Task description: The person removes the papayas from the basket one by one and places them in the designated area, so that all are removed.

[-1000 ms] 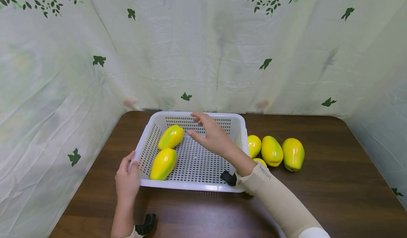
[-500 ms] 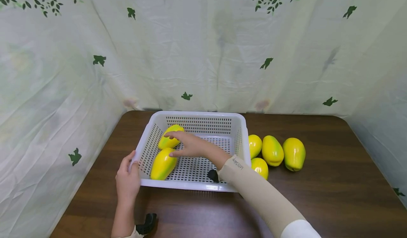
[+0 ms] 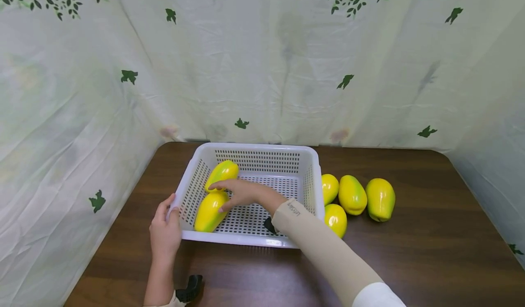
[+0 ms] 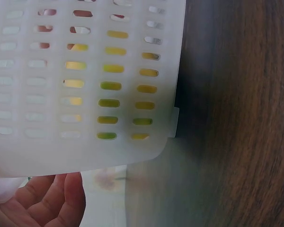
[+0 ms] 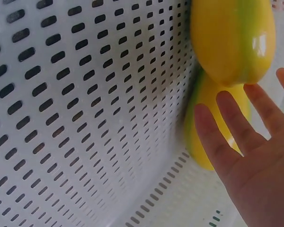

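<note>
A white perforated plastic basket (image 3: 256,240) stands on the table. Two glossy yellow-green mangoes lie along its left side, the rear mango (image 3: 223,174) behind the front mango (image 3: 208,213). My left hand (image 3: 165,234) grips the left rim of the basket, thumb inside; the left wrist view shows its curled fingers (image 4: 72,198) beyond the basket wall. Inside the basket, my right hand (image 3: 246,193) is over the front mango with fingers spread. In the right wrist view the fingertips come close to both mangoes; whether they touch is unclear.
Several more mangoes (image 3: 352,195) sit on the brown table (image 3: 430,234) just right of the basket. A pale leaf-print cloth (image 3: 262,79) hangs behind and at both sides. Black wrist pieces (image 3: 189,289) stick out from the sleeves.
My right hand has moved left and down from the middle of the basket to the two mangoes. My left hand keeps its grip on the rim; the basket and mangoes stay put.
</note>
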Available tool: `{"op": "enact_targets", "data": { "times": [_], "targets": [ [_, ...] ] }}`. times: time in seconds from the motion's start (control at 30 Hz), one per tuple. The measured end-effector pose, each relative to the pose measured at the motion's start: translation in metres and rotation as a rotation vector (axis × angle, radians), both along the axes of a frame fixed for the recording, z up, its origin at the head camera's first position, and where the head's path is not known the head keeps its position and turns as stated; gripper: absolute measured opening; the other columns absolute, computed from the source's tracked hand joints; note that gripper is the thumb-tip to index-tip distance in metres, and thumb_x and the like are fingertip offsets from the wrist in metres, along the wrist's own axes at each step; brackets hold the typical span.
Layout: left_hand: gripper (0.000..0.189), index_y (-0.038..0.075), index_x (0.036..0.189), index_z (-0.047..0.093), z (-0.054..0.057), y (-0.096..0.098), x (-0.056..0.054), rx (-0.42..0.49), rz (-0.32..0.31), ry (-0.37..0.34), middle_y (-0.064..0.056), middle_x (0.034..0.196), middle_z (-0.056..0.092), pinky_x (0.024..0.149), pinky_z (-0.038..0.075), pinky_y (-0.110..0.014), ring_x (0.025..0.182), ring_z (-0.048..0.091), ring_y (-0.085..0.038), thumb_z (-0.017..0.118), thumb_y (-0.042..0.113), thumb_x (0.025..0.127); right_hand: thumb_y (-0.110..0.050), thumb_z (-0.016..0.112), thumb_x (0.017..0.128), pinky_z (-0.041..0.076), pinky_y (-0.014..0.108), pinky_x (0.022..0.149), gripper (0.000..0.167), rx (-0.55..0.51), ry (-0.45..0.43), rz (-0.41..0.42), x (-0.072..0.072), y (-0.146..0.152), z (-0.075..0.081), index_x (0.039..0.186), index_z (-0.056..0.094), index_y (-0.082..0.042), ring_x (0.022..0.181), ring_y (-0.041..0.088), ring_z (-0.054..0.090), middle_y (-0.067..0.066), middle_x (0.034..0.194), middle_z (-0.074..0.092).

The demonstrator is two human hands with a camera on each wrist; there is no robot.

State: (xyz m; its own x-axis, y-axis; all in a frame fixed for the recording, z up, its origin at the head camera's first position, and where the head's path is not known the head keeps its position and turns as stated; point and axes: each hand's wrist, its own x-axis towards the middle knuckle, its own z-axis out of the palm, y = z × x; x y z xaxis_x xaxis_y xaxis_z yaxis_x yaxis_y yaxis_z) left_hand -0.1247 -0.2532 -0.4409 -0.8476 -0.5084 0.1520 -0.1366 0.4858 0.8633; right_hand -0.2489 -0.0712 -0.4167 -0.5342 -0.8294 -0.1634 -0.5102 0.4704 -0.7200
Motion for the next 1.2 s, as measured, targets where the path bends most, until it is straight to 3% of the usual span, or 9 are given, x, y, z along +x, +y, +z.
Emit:
{"op": "enact_targets", "data": {
  "times": [0.37, 0.63, 1.2],
  "targets": [
    [0.039, 0.011, 0.133, 0.044, 0.0008, -0.0015, -0.0012, 0.017, -0.011, -0.012, -0.017, 0.127, 0.048, 0.086, 0.04, -0.052, 0.101, 0.05, -0.033, 0.036, 0.022, 0.096, -0.031, 0.071, 0.077, 0.03, 0.028, 0.093, 0.06, 0.117, 0.046, 0.02, 0.0013, -0.0021, -0.0026, 0.131, 0.048, -0.024, 0.107, 0.013, 0.035, -0.002, 0.127, 0.042],
    [0.039, 0.012, 0.133, 0.044, 0.0024, -0.001, 0.0004, 0.029, -0.008, -0.025, -0.016, 0.128, 0.048, 0.085, 0.04, -0.051, 0.101, 0.05, -0.032, 0.036, 0.02, 0.096, -0.019, 0.071, 0.078, 0.027, 0.024, 0.097, 0.053, 0.068, -0.022, 0.051, 0.0027, -0.0021, -0.0028, 0.127, 0.05, -0.019, 0.11, 0.009, 0.04, -0.006, 0.133, 0.042],
    [0.039, 0.012, 0.133, 0.043, 0.0036, -0.0014, -0.0007, 0.032, -0.023, -0.022, -0.015, 0.129, 0.047, 0.089, 0.037, -0.051, 0.105, 0.048, -0.031, 0.035, 0.021, 0.096, -0.02, 0.069, 0.079, 0.03, 0.026, 0.095, 0.052, 0.046, 0.003, 0.039, -0.0003, 0.0035, -0.0029, 0.128, 0.049, -0.021, 0.107, 0.01, 0.042, -0.005, 0.128, 0.046]
  ]
}}
